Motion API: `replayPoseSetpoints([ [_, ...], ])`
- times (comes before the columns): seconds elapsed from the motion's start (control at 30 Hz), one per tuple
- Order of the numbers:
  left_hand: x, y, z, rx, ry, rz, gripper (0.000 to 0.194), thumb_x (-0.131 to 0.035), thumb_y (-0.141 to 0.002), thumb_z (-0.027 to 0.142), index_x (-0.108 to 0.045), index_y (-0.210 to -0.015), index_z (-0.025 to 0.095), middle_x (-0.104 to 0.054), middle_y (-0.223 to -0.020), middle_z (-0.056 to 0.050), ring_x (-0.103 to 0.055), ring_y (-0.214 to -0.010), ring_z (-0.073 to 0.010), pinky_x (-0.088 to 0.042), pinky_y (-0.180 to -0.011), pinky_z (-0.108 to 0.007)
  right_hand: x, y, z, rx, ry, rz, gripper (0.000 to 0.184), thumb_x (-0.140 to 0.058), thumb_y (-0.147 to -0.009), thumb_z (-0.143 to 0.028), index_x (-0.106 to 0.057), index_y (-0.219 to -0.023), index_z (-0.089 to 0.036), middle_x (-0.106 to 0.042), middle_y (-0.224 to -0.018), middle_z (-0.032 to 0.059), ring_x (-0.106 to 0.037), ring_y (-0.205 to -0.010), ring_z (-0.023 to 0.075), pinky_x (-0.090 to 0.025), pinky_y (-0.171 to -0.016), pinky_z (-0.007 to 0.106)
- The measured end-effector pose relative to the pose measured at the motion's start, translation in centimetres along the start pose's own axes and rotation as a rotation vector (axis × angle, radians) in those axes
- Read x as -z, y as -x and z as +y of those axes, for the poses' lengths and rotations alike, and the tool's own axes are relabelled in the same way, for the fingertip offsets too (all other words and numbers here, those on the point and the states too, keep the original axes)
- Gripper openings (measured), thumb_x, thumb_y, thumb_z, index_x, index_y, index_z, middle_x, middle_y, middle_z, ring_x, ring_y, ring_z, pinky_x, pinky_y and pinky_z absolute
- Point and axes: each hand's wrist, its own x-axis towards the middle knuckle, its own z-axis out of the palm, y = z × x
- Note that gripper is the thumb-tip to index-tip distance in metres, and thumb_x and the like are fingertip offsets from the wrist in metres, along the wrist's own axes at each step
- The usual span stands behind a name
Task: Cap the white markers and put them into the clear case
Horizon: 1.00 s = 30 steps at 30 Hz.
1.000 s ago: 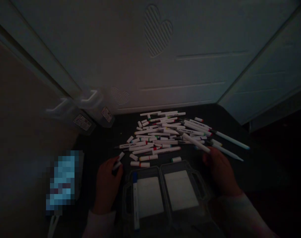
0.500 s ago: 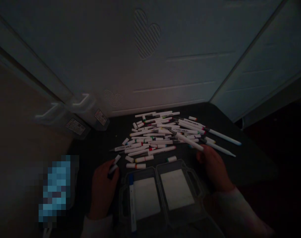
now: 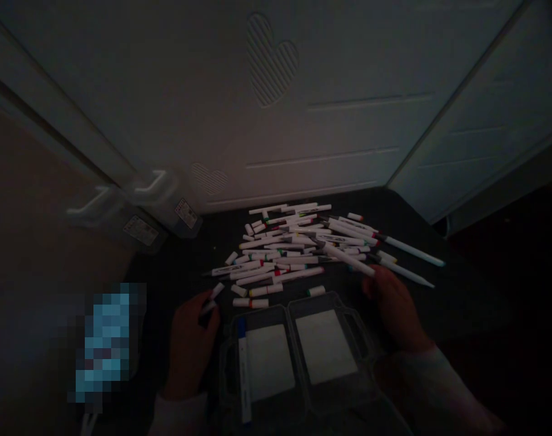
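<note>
Dim view: I see the right hand [image 3: 391, 306] gripping a white marker [image 3: 348, 258] over the marker pile [image 3: 294, 242] on the dark worktop [image 3: 466, 297], the left hand [image 3: 192, 339] pinching small white caps [image 3: 212, 298], and an open clear case [image 3: 300, 363] between, blue-capped marker [image 3: 244, 369] inside.

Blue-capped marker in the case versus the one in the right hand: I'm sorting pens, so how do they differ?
The blue-capped marker lies in the open case; the held marker is in the right hand.
The blue-capped marker's far end is blue, the held marker's dark grey.
The blue-capped marker points nearly straight away, while the held marker slants leftward.
Both have white barrels.
</note>
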Motion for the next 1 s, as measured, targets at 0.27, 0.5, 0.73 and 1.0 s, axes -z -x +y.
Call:
replayPoseSetpoints([
  [0.27, 0.1, 0.1, 0.2, 0.007, 0.011, 0.013, 0.042, -0.044, -0.074, 0.039, -0.060, -0.103, 0.014, -0.064, -0.102, -0.011, -0.056, -0.096, -0.0251, -0.043, -0.087, -0.039, -0.1, 0.0, -0.4, -0.009, 0.006, 0.005, 0.040, -0.041, -0.082, -0.056, -0.055, -0.078, -0.019, -0.048, -0.057, 0.0000, -0.042, -0.051, 0.0138, -0.035, -0.049, 0.028],
  [0.5, 0.2, 0.1, 0.2, 0.001, 0.022, 0.011, 0.039, -0.045, -0.074, 0.037, -0.061, -0.102, 0.015, -0.065, -0.101, -0.010, -0.056, -0.095, -0.0251, -0.044, -0.085, -0.039, 0.0, 0.0, -0.2, -0.002, 0.018, 0.006, 0.036, -0.039, -0.084, -0.052, -0.055, -0.080, -0.019, -0.049, -0.058, 0.0002, -0.043, -0.053, 0.0148, -0.036, -0.052, 0.029],
  [0.73, 0.0, 0.2, 0.2, 0.023, 0.045, -0.002, 0.040, -0.044, -0.075, 0.037, -0.061, -0.103, 0.015, -0.064, -0.102, -0.010, -0.055, -0.097, -0.0248, -0.044, -0.085, -0.039, 0.0, 0.2, -0.8, 0.001, 0.065, 0.001, 0.039, -0.039, -0.083, -0.054, -0.055, -0.075, -0.019, -0.047, -0.057, 0.0002, -0.041, -0.052, 0.0142, -0.034, -0.051, 0.029],
  [1.0, 0.1, 0.3, 0.3, 0.017, 0.077, -0.008, 0.038, -0.045, -0.076, 0.033, -0.060, -0.105, 0.015, -0.064, -0.103, -0.010, -0.055, -0.098, -0.0241, -0.044, -0.087, -0.039, -0.1, 0.1, -1.2, 0.011, 0.105, 0.025, 0.039, -0.038, -0.081, -0.054, -0.054, -0.074, -0.019, -0.046, -0.056, 0.0012, -0.041, -0.051, 0.0150, -0.034, -0.049, 0.029],
])
